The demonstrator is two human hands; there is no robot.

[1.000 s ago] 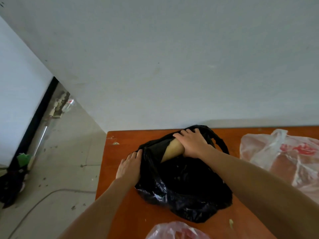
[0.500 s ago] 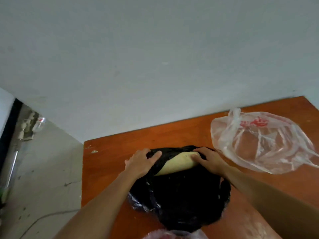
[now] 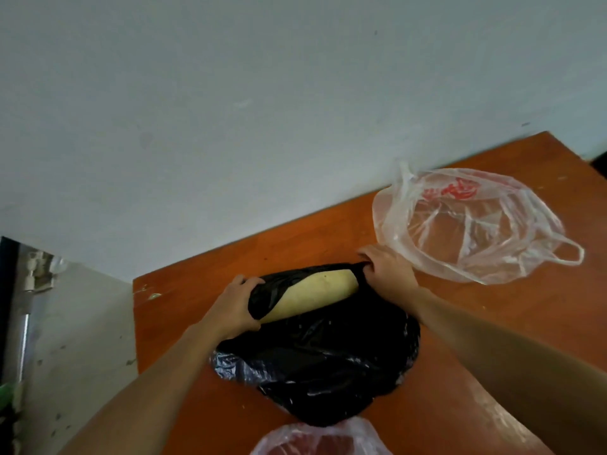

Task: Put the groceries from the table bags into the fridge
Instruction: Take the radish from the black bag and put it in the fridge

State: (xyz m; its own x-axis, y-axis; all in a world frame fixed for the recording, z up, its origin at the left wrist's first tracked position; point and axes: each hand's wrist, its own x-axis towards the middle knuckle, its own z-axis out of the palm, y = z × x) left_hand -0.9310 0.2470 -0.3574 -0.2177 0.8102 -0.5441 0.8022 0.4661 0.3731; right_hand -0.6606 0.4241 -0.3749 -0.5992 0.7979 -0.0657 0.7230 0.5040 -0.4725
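The pale vegetable point(image 3: 315, 295) lies left-right (in black bag point(image 3: 328, 366)).

The wooden worktop point(image 3: 328, 231) bears a black bag point(image 3: 322, 366) between left hand point(image 3: 233, 305) and right hand point(image 3: 389, 274), a clear bag point(image 3: 466, 224) beside the right, a pinkish bag point(image 3: 322, 441) nearer.

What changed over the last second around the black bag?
The left hand rose from the table and gripped the black bag at its mouth. The right hand slid off the pale vegetable to the mouth's right edge, baring more of it. Clear bag unmoved.
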